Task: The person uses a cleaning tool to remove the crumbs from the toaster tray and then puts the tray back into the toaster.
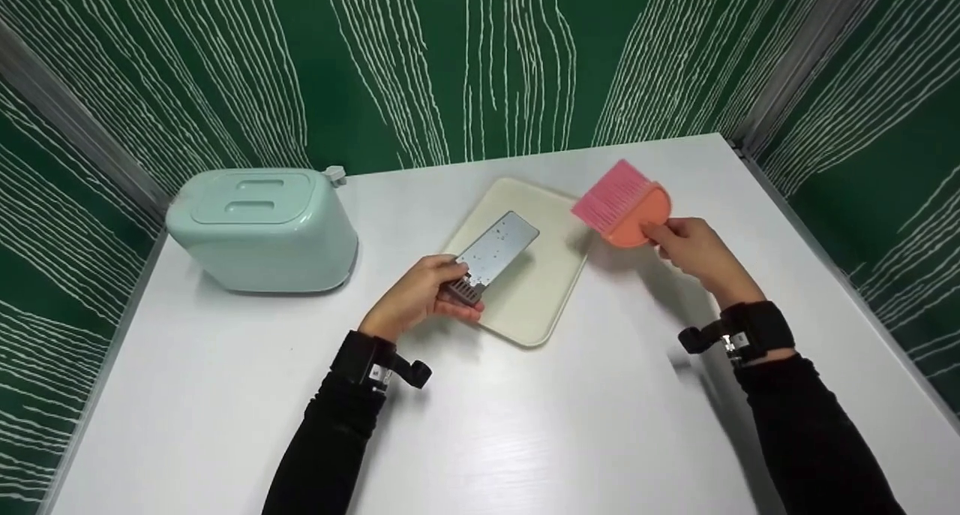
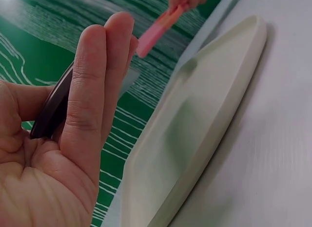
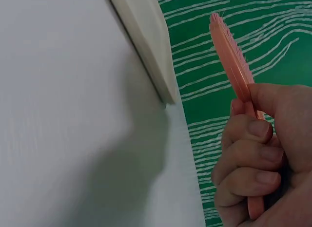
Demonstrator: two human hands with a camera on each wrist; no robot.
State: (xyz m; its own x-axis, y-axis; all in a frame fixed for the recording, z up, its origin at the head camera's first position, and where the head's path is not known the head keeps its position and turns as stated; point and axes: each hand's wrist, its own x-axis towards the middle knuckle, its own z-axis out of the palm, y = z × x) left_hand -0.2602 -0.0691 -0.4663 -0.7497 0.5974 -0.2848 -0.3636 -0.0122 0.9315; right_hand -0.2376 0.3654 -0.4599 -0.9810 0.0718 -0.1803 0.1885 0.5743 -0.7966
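Observation:
My left hand [image 1: 421, 293] holds a flat silver rectangular thing [image 1: 501, 246] by its dark, slotted end, thumb on top and fingers beneath. Small dark specks are scattered over its upper face. It is held tilted above a cream tray [image 1: 540, 316]. In the left wrist view only its dark edge [image 2: 54, 104] shows between thumb and fingers. On the right, my right hand [image 1: 697, 248] grips the orange rounded handle of a small brush [image 1: 637, 218]. Its pink bristles point up and left, over the tray's right edge. The right wrist view shows this brush [image 3: 231, 61] edge-on, fingers curled round the handle.
A mint-green toaster-like appliance [image 1: 262, 233] stands at the left of the white table [image 1: 525, 440], with two grips or slots on its top. Green walls [image 1: 495, 64] with white lines border the table at back and sides. Each wrist wears a black camera band.

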